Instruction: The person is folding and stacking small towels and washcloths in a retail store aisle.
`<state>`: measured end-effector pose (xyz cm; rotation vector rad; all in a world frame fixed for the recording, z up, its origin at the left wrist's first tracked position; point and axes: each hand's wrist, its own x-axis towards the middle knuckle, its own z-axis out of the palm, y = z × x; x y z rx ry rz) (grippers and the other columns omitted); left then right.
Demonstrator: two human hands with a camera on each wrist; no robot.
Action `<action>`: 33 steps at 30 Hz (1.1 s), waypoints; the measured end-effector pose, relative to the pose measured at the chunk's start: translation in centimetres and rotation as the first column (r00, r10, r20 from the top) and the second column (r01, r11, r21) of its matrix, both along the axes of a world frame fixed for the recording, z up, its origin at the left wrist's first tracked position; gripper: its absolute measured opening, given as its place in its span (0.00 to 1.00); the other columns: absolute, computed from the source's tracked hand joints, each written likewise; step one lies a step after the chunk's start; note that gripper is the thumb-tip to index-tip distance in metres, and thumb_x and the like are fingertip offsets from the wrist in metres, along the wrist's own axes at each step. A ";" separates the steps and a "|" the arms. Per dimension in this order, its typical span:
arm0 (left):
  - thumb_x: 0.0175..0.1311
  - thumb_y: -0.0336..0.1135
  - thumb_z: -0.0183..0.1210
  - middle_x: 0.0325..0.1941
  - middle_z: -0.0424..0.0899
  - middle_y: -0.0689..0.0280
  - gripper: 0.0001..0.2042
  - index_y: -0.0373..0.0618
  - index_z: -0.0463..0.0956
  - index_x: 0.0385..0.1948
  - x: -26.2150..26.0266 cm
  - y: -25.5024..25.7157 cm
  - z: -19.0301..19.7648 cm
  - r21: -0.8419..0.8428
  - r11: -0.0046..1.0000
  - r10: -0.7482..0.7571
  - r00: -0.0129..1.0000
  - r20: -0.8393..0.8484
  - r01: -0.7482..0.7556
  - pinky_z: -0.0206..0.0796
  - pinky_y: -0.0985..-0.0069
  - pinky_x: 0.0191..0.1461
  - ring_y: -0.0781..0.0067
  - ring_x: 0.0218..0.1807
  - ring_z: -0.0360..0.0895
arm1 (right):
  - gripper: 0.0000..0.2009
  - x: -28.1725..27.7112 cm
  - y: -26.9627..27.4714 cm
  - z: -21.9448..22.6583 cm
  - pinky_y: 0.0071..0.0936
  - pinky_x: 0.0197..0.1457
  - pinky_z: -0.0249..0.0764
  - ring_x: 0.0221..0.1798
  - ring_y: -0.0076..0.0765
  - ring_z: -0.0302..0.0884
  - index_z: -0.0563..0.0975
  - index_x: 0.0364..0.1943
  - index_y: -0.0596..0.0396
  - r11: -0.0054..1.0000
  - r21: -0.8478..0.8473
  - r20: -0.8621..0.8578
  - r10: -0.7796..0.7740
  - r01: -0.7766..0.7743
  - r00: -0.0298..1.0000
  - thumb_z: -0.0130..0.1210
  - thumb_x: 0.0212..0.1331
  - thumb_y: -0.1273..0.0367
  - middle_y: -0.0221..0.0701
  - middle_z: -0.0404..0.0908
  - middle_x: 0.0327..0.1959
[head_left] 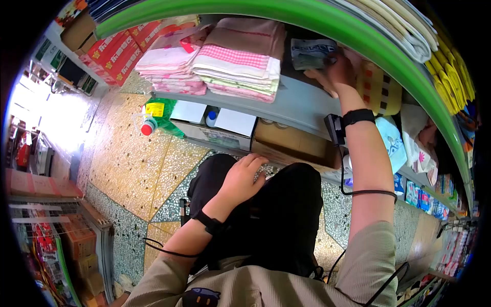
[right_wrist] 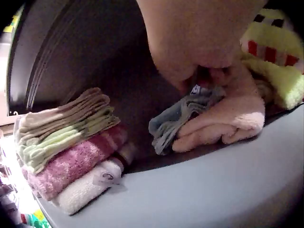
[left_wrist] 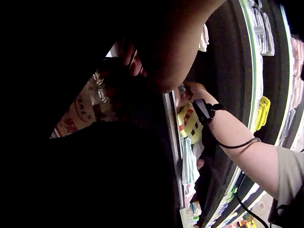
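My right hand (head_left: 341, 71) reaches onto the shelf, and its curled fingers grip a folded blue-grey towel (head_left: 313, 53). Seen from the right wrist, the hand (right_wrist: 204, 42) is above that towel (right_wrist: 178, 116), with the fingertips partly hidden at its upper edge. A folded pink towel (right_wrist: 237, 111) lies against the blue-grey one. My left hand (head_left: 241, 179) rests on the knee with relaxed fingers and holds nothing; in the left wrist view this hand (left_wrist: 171, 52) is large and dark at the top.
Stacks of folded towels (head_left: 238, 64) lie left of the right hand, and a yellow checked towel (head_left: 381, 89) lies right of it. A green shelf edge (head_left: 358, 30) curves overhead. Below are an open carton (head_left: 296, 146), a white-topped box (head_left: 235, 122) and a green bottle (head_left: 162, 115).
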<state>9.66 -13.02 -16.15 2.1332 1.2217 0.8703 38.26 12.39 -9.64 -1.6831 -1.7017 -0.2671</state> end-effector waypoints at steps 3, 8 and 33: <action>0.51 0.28 0.55 0.44 0.74 0.57 0.13 0.42 0.71 0.41 0.0 0.2 -0.1 0.001 1.000 0.012 1.000 0.006 -0.012 0.67 0.63 0.48 0.52 0.47 0.72 | 0.10 -0.8 2.0 -0.2 0.37 0.48 0.71 0.43 0.47 0.77 0.80 0.34 0.53 0.997 0.078 0.300 -0.001 -0.023 0.954 0.55 0.48 0.66 0.43 0.80 0.37; 0.50 0.28 0.56 0.45 0.73 0.58 0.15 0.43 0.71 0.42 0.1 0.2 -0.5 0.014 1.000 -0.004 1.000 0.007 0.004 0.67 0.64 0.49 0.54 0.47 0.72 | 0.10 -1.6 3.7 0.2 0.37 0.47 0.71 0.42 0.48 0.76 0.81 0.33 0.52 0.988 -0.085 0.467 -0.072 0.126 0.881 0.54 0.47 0.65 0.40 0.81 0.36; 0.44 0.49 0.68 0.63 0.59 0.52 0.39 0.41 0.60 0.58 -3.8 -3.8 4.0 -0.012 0.998 -0.051 0.934 0.353 0.059 0.46 0.64 0.67 0.52 0.66 0.55 | 0.11 -11.8 -29.1 4.5 0.13 0.33 0.54 0.30 0.12 0.54 0.69 0.30 0.57 0.570 0.000 -0.988 0.127 -0.822 0.088 0.47 0.65 0.65 0.17 0.62 0.25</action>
